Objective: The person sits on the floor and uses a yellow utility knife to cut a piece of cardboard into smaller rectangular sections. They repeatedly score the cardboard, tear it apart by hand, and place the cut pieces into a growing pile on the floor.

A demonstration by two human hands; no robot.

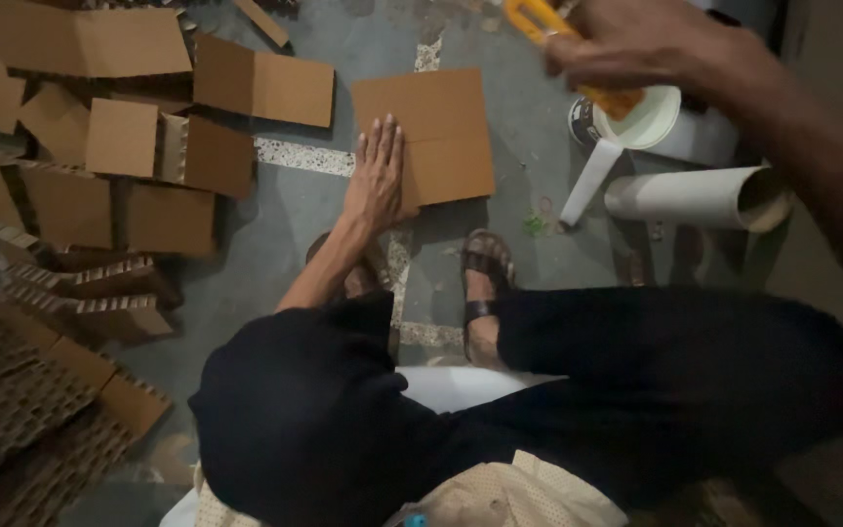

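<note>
Our left hand (378, 176) lies flat, fingers spread wide, pressing the left edge of a square cardboard sheet (436, 132) on the grey floor (290, 210); most of the sheet extends to the right of that hand. Our right hand (656, 44) is raised close to the camera, closed around a yellow-handled brush (539, 20), above a white bowl (651, 122). 1 white tube (695, 195) lies nearby; cardboard pieces (148, 137) are scattered to the left.

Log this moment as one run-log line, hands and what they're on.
left hand: flat on cardboard sheet | right hand: holding yellow brush over white bowl | floor: white tube
</note>
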